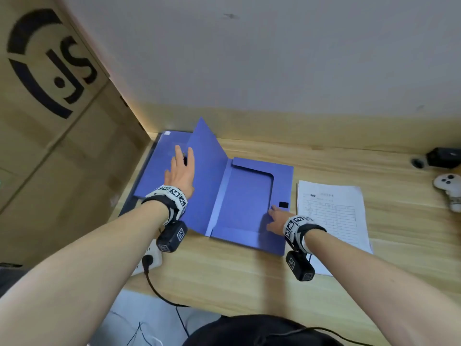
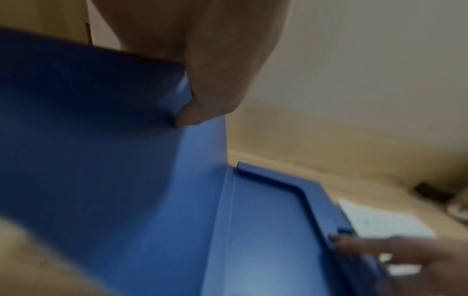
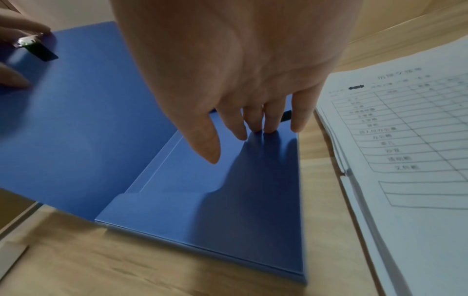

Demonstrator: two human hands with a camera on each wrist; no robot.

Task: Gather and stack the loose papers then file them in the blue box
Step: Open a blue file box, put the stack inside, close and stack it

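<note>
The blue file box (image 1: 249, 196) lies open on the wooden desk (image 1: 224, 275). Its lid (image 1: 207, 171) stands tilted up on the left. My left hand (image 1: 180, 171) holds the lid's free edge, with the thumb (image 2: 202, 96) on the inner face near a black fastener patch (image 3: 40, 52). My right hand (image 1: 275, 219) rests with straight fingertips (image 3: 268, 128) on the box's right inner flap, beside a second black patch (image 1: 283, 204). A stack of printed papers (image 1: 334, 211) lies just right of the box, apart from it. No paper shows inside the box.
A tall cardboard carton (image 1: 50, 96) walls off the left side. Another blue folder (image 1: 159, 156) lies flat behind the lid. A white game controller (image 1: 449, 188) and a black device (image 1: 444, 157) sit at the far right. A power strip (image 1: 149, 258) with a cable sits at the desk's front left.
</note>
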